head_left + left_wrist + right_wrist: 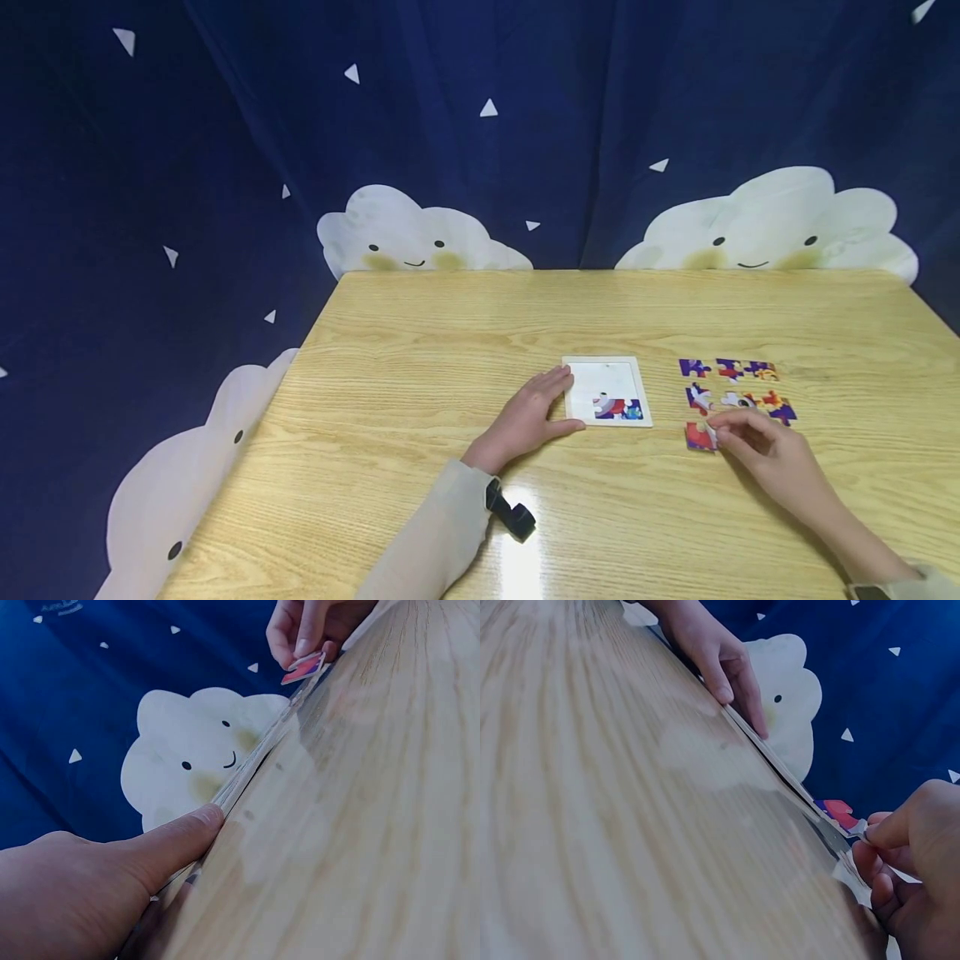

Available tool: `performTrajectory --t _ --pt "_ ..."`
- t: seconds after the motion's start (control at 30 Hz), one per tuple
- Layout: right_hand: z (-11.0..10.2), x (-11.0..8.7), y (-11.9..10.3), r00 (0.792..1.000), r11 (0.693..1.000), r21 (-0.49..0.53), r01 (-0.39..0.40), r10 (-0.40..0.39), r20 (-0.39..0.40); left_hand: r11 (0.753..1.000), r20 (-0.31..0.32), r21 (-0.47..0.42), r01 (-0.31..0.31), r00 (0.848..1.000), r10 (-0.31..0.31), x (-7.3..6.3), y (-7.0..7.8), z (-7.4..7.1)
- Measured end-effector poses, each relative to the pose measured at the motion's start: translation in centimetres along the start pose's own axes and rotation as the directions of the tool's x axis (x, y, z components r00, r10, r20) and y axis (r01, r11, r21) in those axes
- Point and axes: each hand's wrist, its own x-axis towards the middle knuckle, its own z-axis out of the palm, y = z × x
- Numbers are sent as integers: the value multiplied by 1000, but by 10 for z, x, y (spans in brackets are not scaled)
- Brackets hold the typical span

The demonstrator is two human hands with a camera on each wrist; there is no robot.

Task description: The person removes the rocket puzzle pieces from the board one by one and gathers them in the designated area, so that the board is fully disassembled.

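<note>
A white square puzzle frame (600,379) lies on the wooden table, with a few joined pieces (618,408) in its lower right part. My left hand (528,417) rests at the frame's left edge, thumb at the lower edge and fingers stretched along the side. Between thumb and fingertips, my right hand (772,458) pinches a red and purple puzzle piece (701,437), raised at a tilt in the left wrist view. That piece (836,813) shows its red face in the right wrist view. Behind the right hand, loose puzzle pieces (729,368) lie in rows.
The wooden table (420,358) reaches back to a dark blue curtain (480,167) printed with white clouds (420,229) and small triangles. A black wrist strap mount (517,518) sticks out from the left wrist, above the table.
</note>
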Motion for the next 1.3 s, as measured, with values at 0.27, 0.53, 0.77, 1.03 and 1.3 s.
performTrajectory --t 0.27,0.53,0.77,1.03,1.3 --pt "-6 -3 2 1000 1000 -9 -17 17 5 1000 1 0 3 1000 -3 0 0 0" --pt "-6 -2 3 1000 999 -27 -20 20 11 1000 -5 -2 -2 1000 2 0 -1 0" --pt "-6 -2 4 1000 999 -37 0 1 20 1000 -9 -6 -9 1000 9 1 -1 0" --pt "-7 0 6 999 996 -79 30 -29 15 1000 -9 6 -14 1000 14 1 0 0" --pt "-7 0 9 999 994 -98 41 -39 21 1000 -6 19 -13 1000 13 1 0 0"
